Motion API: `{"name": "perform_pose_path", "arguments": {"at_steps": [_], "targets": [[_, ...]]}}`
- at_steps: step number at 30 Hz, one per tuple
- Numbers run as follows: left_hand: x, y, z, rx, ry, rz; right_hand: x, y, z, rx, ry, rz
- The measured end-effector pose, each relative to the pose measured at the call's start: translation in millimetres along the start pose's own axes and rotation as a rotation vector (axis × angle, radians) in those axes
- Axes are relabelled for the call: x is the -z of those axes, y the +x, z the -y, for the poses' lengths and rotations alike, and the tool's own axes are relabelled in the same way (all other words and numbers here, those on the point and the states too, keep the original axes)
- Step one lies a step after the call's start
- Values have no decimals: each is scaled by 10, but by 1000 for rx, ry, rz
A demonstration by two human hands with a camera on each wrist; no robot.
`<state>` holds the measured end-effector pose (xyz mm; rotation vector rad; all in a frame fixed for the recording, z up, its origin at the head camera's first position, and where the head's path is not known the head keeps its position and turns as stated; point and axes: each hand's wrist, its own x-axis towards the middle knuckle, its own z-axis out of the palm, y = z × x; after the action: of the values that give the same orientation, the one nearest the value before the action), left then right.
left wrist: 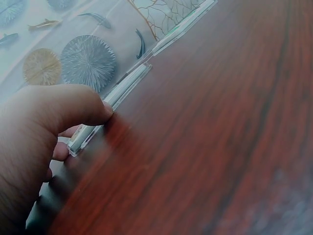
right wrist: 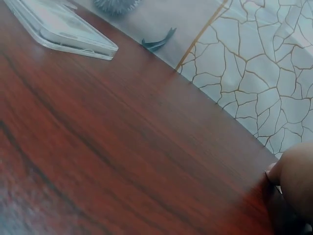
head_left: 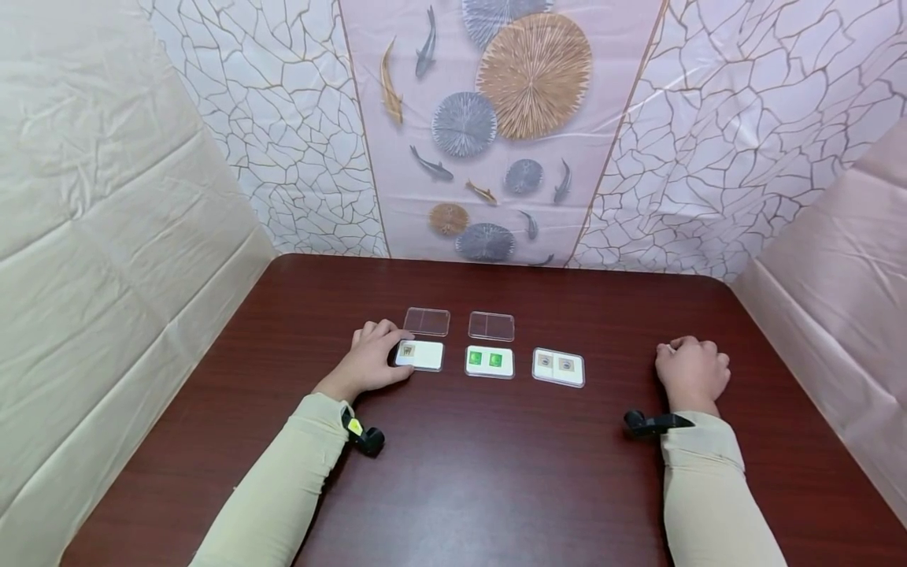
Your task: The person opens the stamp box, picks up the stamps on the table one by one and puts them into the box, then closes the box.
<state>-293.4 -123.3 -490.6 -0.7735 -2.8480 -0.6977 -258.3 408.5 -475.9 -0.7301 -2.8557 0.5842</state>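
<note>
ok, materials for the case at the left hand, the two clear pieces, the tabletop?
Case at the left hand: probably clear rigid plastic, glossy; its rim is see-through. White insert: material unclear.
Left clear piece and right clear piece: likely similar plastic, shiny; brown shows through, edges catch light.
Tabletop: wood or wood-look laminate, semi-gloss; reddish-brown grain, soft light reflection.

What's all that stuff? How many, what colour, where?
Left case: 1, white, front row, one tan square
Middle case: 1, white, front row, two green squares
Right case: 1, white, front row, two tan squares
Plastic covers: 2, clear, behind left and middle cases
Table: 1, red-brown, underneath
Patterned backdrop: 1, multicoloured, behind
Side cloths: 2, pale, both sides
Wrist cameras: 2, mostly black, both wrists
Sleeves: 2, cream, both forearms
Left grip: 1, bare, pinching left case
Right grip: 1, bare, table's right
</note>
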Motion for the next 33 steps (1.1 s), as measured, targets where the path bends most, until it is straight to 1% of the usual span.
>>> {"name": "perform_pose_path", "arguments": {"at_steps": [4,7,10,12,15,17,20,24,31,33], "targets": [[-2,-5,-5,-2,1,-5,-14,-3,-10,15,40,-30],[-8,-3,-8,-5,2,-7,-43,-14,0,28,102,-91],[-12,-1,-4,-6,1,-7,-85,-43,85,64,200,-165],[-14,-2,-1,-4,1,-5,-133,-71,196,117,272,-209],[-16,0,8,-1,8,3,-225,-126,431,240,377,-273],[-16,2,9,1,11,5,-300,-181,614,321,426,-301],[-8,1,10,2,6,1,-410,-297,909,417,475,-308],[-2,-4,12,1,2,-3,-555,-490,1273,501,488,-276],[-16,4,24,3,8,6,-813,-839,1850,586,479,-230],[-19,9,21,7,8,12,-891,-946,2011,626,469,-216]]}}
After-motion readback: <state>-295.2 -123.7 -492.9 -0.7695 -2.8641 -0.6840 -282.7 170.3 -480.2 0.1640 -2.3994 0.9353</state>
